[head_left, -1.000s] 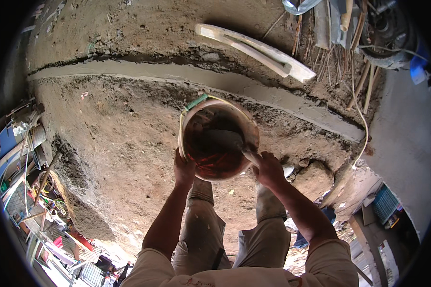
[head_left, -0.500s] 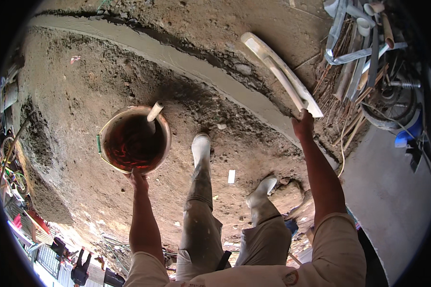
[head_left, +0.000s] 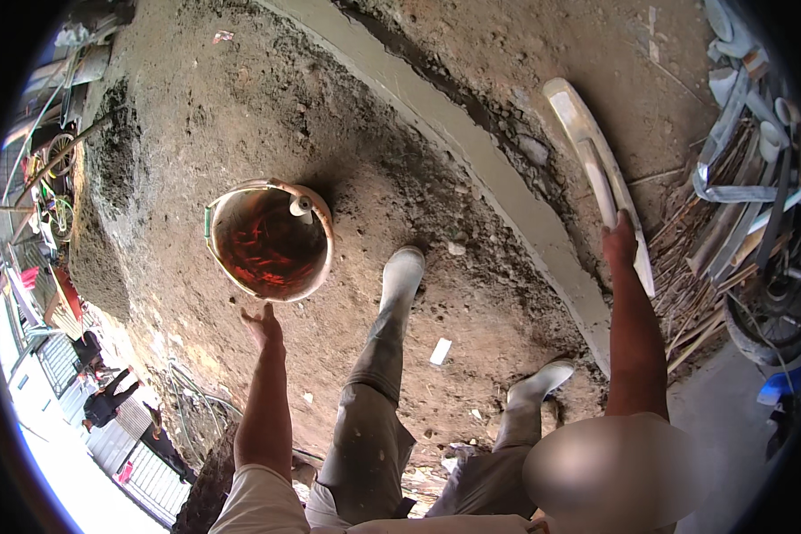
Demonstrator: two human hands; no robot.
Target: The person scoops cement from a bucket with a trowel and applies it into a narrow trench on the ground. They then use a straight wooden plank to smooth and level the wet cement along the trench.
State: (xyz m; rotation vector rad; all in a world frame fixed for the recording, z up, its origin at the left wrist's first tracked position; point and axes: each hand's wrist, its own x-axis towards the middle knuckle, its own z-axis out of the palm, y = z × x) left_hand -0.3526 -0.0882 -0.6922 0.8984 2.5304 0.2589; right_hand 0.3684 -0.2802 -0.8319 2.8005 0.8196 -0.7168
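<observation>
My right hand (head_left: 621,238) is wrapped round the handle of a long, pale hand float (head_left: 587,133), its narrow board stretching away up the view beside a strip of wet grey mortar (head_left: 472,147). My left hand (head_left: 265,326) is just below the near rim of a round bucket (head_left: 322,258), fingers apart and nothing in them. The bucket stands on the dirt; its inside looks dark with reddish streaks. A short pale handle (head_left: 301,206) of some tool pokes up inside its far right rim, the rest of that tool hidden.
Sticks and metal pieces (head_left: 730,187) lie piled on the right, with a wheel (head_left: 765,329) near a blue object. Smooth grey paving (head_left: 712,400) begins at lower right. My boots (head_left: 405,271) stand on uneven dirt. Bicycles (head_left: 60,191) and other people (head_left: 107,400) appear far left.
My left hand has come off the bucket's rim and opened. The tool handle in the bucket sits differently. My right hand keeps the float; the whole view has shifted and turned.
</observation>
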